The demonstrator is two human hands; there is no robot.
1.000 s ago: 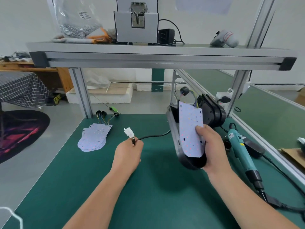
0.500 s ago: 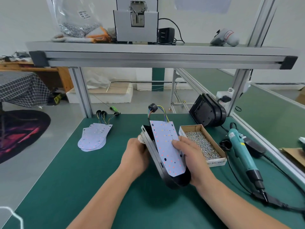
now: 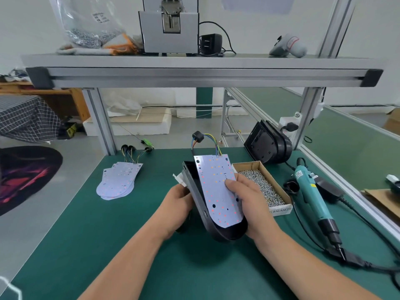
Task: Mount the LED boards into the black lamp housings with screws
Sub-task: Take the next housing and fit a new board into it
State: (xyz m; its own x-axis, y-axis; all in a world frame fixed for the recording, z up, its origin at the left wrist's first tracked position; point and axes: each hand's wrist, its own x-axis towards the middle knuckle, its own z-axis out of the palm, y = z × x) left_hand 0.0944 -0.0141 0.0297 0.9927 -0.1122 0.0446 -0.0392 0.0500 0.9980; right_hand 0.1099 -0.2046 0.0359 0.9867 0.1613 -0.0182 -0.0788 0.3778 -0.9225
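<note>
A black lamp housing is held tilted above the green bench, with a white LED board lying across its open face. My right hand grips the housing from the right, thumb pressed on the board. My left hand holds the housing's back on the left side, next to a white connector. Coloured wires with a black grommet rise from the board's top edge. A stack of spare LED boards lies at the left. More black housings stand at the back right.
A cardboard box of screws sits right of my hands. A teal electric screwdriver with its black cable lies at the right. An aluminium shelf on posts spans overhead, carrying a grey machine, a bag and an adapter.
Both hands brought the housing and board down and toward me from the back right. My left hand moved from the cable connector to the housing's back. The screw box came into view.
</note>
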